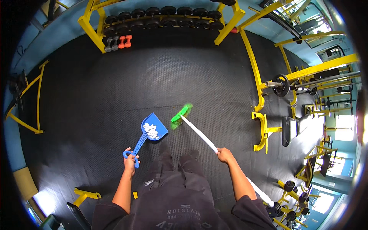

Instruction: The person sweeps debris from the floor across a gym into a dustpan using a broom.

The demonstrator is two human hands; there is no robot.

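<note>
My left hand point(130, 161) grips the looped handle of a blue plastic dustpan point(160, 128). Crumpled white scraps point(151, 130), perhaps paper, lie in the pan near its handle end. My right hand point(225, 155) is closed around the white stick point(199, 133) of a broom, whose far end runs back past my right forearm. The broom's green head point(180, 113), with green bristles, is to the right of the dustpan, apart from its front edge. Both tools are in front of my feet, over the black textured floor mat point(129, 86).
A yellow rack holds rows of black dumbbells point(168, 15) at the far wall. Small grey and orange dumbbells point(125, 41) stand on the floor beside it. On the right are a yellow barbell frame point(253, 66) and a black bench pad point(289, 131). A yellow-framed machine point(38, 97) stands left.
</note>
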